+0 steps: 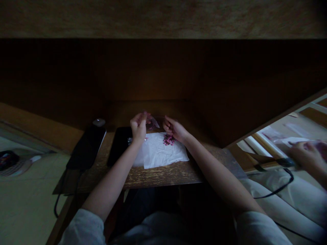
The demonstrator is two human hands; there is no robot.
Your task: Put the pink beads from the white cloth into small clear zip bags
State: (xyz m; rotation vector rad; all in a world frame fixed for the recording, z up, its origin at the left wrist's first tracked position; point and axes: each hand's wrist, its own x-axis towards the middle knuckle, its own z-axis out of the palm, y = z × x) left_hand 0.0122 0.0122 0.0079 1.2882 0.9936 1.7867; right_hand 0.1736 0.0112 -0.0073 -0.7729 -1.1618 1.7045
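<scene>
Two hands worked over the bench in the head view: the left hand point(138, 126) had its fingers clamped on a clear bag point(155, 123) with something reddish in it, and the right hand point(174, 128) hung just above a pile of pink and dark beads point(168, 140), its fingers curled in; whether their tips met or gripped anything, the dim light did not tell. The beads lay on a white sheet point(165, 154) spread on the bench point(158, 177). The likeliest mishap was a scatter: the right wrist was close over the pile, so a brush of it, or a tug on the loose, creased sheet, might have sent beads rolling off. A slack pinch on the bag could also have let it tip and spill. By count, there was one bag in hand, one pile whose beads were too small to number, one sheet, and one pale sleeve point(138, 157) by its left edge. Further left were two dark slabs, one tablet point(118, 148) and one corded device point(85, 148), with one small white case point(99, 122) beyond. One co-worker's hand point(308, 154) showed at far right, well apart.
</scene>
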